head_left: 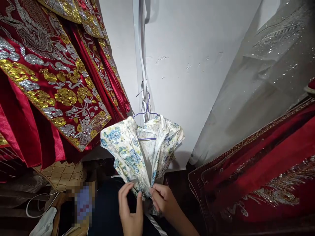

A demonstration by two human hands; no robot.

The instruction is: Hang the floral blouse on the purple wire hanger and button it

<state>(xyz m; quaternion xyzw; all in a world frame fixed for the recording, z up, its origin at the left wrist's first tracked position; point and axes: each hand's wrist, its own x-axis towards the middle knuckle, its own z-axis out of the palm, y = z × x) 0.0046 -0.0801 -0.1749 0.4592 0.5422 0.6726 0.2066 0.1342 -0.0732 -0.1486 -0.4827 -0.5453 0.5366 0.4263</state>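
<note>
A short-sleeved blue-floral garment (130, 152) hung from a purple wire hanger (148, 113) at the hands' twelve o'clock, apparently keeping it spread, while the right hand (165, 198) pinched its front edge, seemingly for steadiness, and the left hand's (131, 211) grip was parted against the fabric.

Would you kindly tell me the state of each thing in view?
Floral garment: on hanger, front open at neck
Purple hanger: inside garment, hook exposed
Left hand: curved at garment's front, grip unclear
Right hand: pinching garment's front
Red embroidered garment: draped at left
White wall: scuffed
White cable: loosely looped
</note>
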